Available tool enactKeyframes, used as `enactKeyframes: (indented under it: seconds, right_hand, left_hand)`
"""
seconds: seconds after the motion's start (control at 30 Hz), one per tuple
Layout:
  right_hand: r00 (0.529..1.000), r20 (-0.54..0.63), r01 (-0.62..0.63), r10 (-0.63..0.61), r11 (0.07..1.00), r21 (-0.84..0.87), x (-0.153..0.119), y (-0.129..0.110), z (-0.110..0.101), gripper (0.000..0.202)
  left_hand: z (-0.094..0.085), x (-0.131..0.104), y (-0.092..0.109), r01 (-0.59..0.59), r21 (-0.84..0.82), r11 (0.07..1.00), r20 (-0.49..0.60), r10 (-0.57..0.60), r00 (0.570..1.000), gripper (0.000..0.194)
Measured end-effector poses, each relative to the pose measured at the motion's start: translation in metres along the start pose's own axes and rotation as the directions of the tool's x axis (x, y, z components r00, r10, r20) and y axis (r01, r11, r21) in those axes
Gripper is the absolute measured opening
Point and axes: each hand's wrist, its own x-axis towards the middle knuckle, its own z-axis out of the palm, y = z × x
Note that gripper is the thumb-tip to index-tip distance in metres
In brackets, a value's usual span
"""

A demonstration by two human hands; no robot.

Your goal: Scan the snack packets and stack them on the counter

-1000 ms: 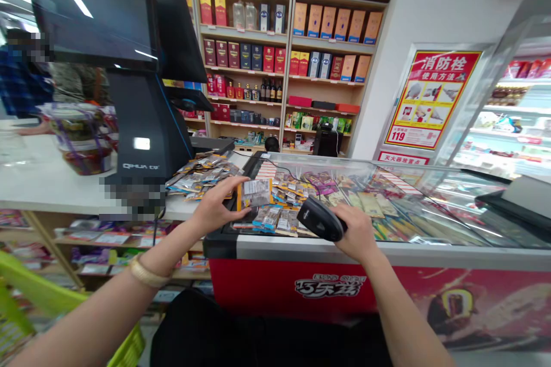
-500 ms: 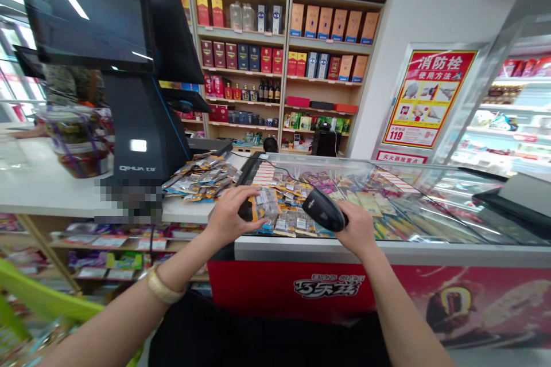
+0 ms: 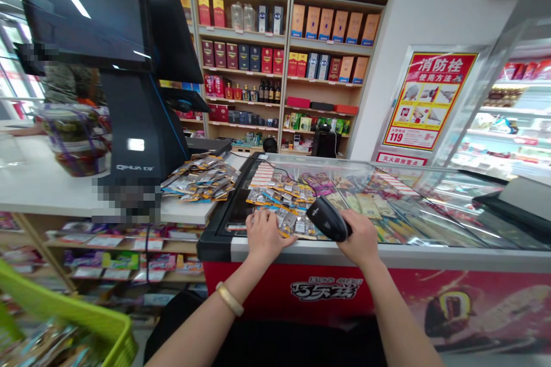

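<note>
My right hand (image 3: 360,239) is wrapped round a black barcode scanner (image 3: 328,219), whose head points left over the freezer's glass top. Silver-and-orange snack packets (image 3: 286,192) lie spread on the glass beside the scanner. On the near edge of these packets rests my left hand (image 3: 266,235), fingers apart and bent over them, thumb stretched to the right. Its fingertips partly hide the packets beneath. A larger heap of similar packets (image 3: 202,179) sits on the white counter to the left.
A checkout terminal (image 3: 133,120) and strapped tubs (image 3: 80,140) stand on the white counter (image 3: 38,189). The chest freezer (image 3: 275,292) fills the front right. A green basket (image 3: 116,332) with packets is at lower left. The scanner's cable runs across the glass.
My left hand has moved right and down from the freezer's left part to the packets on the glass; the packet it held up is no longer raised. The scanner has shifted slightly right and down.
</note>
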Motion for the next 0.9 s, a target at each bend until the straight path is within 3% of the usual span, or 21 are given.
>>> enactKeyframes:
  seconds: [0.13, 0.23, 0.37, 0.47, 0.57, 0.67, 0.77, 0.9]
  right_hand:
    - [1.000, -0.015, 0.012, -0.012, 1.000, -0.003, -0.003, 0.004, 0.003, 0.022]
    - [1.000, -0.013, 0.016, -0.016, 1.000, -0.016, -0.006, 0.007, 0.005, 0.023]
    - [1.000, -0.004, 0.023, -0.023, 0.999, -0.029, -0.006, 0.007, 0.005, 0.021]
    - [1.000, 0.007, 0.027, -0.027, 0.999, -0.029, -0.005, 0.005, 0.005, 0.022]
    - [0.999, 0.005, 0.033, -0.033, 0.999, -0.028, -0.003, 0.002, 0.007, 0.021]
    - [0.999, 0.008, 0.036, -0.036, 0.999, -0.038, -0.003, 0.000, 0.010, 0.022]
    - [0.998, 0.031, 0.056, -0.055, 0.997, -0.044, -0.003, 0.000, 0.011, 0.022]
    - [0.996, 0.059, 0.065, -0.062, 0.997, -0.041, -0.004, 0.002, 0.012, 0.023]
  left_hand:
    - [-0.003, -0.006, -0.005, -0.045, -0.067, 0.997, -0.030, 0.043, 0.999, 0.047]
    - [-0.011, -0.003, -0.021, -0.062, -0.105, 0.993, -0.106, 0.051, 0.993, 0.037]
    - [-0.035, 0.023, -0.068, 0.069, -0.077, 0.995, -0.238, -0.085, 0.968, 0.020]
    - [-0.057, 0.054, -0.112, 0.242, -0.015, 0.970, -0.304, -0.235, 0.923, 0.024]
    - [-0.073, 0.084, -0.150, 0.442, 0.059, 0.895, -0.265, -0.413, 0.871, 0.045]
    - [-0.077, 0.104, -0.175, 0.525, 0.147, 0.838, -0.166, -0.502, 0.849, 0.066]
    - [-0.074, 0.113, -0.185, 0.516, 0.217, 0.828, -0.083, -0.512, 0.855, 0.072]
    - [-0.069, 0.114, -0.184, 0.508, 0.216, 0.834, -0.095, -0.500, 0.861, 0.069]
